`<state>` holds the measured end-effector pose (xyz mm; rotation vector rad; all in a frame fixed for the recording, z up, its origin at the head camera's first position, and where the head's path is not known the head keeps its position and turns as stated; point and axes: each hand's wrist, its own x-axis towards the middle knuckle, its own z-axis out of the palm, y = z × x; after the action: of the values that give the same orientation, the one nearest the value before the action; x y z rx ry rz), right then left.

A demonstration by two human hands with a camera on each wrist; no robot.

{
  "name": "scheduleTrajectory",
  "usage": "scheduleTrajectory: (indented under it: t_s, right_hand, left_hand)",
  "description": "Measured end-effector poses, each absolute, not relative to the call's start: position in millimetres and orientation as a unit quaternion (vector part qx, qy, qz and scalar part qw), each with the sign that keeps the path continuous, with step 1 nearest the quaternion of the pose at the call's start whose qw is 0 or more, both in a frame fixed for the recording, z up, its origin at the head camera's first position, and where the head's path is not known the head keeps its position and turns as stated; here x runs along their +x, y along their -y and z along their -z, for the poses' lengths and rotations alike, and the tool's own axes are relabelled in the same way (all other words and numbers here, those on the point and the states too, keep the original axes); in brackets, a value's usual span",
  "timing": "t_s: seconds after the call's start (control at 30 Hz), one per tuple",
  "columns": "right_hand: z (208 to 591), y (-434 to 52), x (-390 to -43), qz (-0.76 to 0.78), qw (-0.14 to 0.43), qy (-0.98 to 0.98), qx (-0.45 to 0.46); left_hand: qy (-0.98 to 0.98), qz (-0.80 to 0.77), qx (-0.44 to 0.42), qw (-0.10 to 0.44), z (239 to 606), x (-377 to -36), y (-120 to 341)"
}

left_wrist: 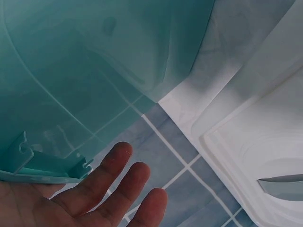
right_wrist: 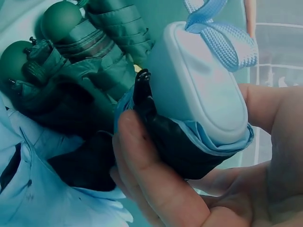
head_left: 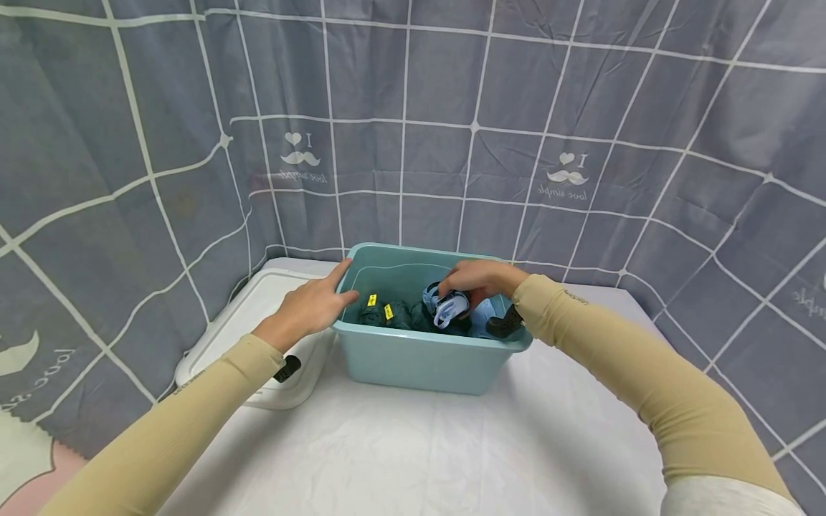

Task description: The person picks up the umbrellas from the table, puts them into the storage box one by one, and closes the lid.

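Note:
A teal plastic bin [head_left: 419,365] stands at the middle of the table. Over its right half, my right hand [head_left: 480,278] grips a folded compact umbrella [right_wrist: 203,85] with a pale blue oval handle and a woven wrist strap. The fingers [right_wrist: 147,165] curl round its dark and light blue fabric. Beneath, several dark green folded umbrellas [right_wrist: 99,52] lie in the bin, some with yellow tags, beside light blue fabric [right_wrist: 71,208]. My left hand [head_left: 308,304] rests at the bin's left rim; in the left wrist view its fingers [left_wrist: 128,189] extend outside the wall.
A white lid [head_left: 248,326] lies flat on the table to the left, partly under my left forearm. White cloth [head_left: 413,451] covers the table. A grey gridded curtain [head_left: 439,158] hangs behind the bin and along both sides.

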<state>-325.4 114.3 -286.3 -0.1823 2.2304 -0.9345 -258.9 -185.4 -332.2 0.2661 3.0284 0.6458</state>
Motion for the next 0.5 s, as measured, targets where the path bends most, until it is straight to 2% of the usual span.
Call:
scheduleTrajectory:
  t_s: [0.5]
  right_hand:
    - [287.0,-117.0,-335.7,0.301,0.398,-0.861,-0.094]
  left_hand:
    - [-0.976,-0.205,0.071,0.024,325.6,-260.9,175.7]
